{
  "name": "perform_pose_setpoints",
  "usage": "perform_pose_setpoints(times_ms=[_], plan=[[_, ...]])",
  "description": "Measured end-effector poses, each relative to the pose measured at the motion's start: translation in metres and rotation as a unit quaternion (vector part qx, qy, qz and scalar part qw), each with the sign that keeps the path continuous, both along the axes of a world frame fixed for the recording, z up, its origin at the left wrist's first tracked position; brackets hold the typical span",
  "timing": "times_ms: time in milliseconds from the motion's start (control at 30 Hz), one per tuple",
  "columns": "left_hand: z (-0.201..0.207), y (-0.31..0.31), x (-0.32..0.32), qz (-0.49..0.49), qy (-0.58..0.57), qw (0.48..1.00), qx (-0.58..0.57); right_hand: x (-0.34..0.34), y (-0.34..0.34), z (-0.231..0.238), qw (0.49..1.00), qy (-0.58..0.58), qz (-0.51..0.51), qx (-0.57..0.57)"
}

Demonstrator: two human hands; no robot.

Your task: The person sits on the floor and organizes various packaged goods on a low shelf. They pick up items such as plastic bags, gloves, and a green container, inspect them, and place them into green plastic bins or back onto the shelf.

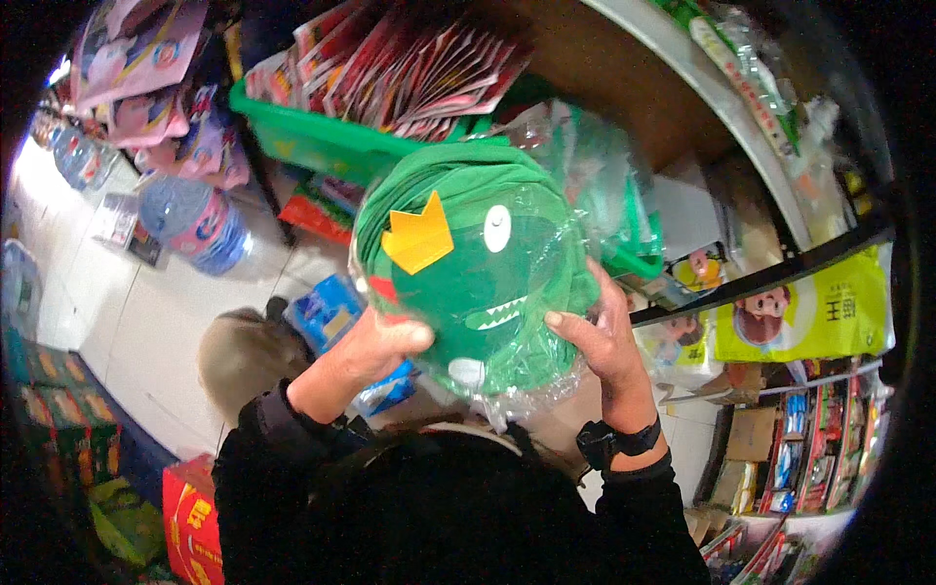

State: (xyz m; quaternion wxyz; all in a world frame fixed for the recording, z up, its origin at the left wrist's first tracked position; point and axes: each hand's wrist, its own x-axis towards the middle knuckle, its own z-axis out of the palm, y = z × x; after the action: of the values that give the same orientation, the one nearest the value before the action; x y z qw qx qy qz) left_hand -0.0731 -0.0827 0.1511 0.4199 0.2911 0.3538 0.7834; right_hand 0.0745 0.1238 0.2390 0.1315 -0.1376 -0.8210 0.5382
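Between both hands, in front of my body, is a round, flat green fabric item in a clear plastic wrapper. It carries a cartoon dinosaur face with a yellow crown, white eyes and a row of white teeth; its exact kind I cannot tell. My left hand grips its lower left edge, thumb on the front. On the right edge my right hand has its thumb pressed on the wrapper; the other fingers are mostly hidden behind. Just beyond the item stands a green plastic basket packed with red and white packets.
Large water bottles stand on the tiled floor at left. A blue package lies below my left hand. Shelves with a yellow-green package run along the right. A red box is at lower left.
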Motion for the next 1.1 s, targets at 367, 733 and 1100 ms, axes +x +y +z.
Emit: perform_pose_setpoints(times_ms=[367,733,1100], plan=[[-0.022,-0.012,0.001,0.054,-0.216,0.975,0.004,0.0,-0.026,-0.025,0.996,0.035,0.059,-0.058],[-0.043,-0.016,-0.009,0.053,-0.222,0.974,-0.006,-0.007,-0.035,-0.035,0.983,0.097,0.097,-0.126],[-0.061,-0.011,-0.011,0.04,-0.224,0.974,0.003,-0.003,-0.053,-0.029,0.994,0.031,0.061,-0.09]])
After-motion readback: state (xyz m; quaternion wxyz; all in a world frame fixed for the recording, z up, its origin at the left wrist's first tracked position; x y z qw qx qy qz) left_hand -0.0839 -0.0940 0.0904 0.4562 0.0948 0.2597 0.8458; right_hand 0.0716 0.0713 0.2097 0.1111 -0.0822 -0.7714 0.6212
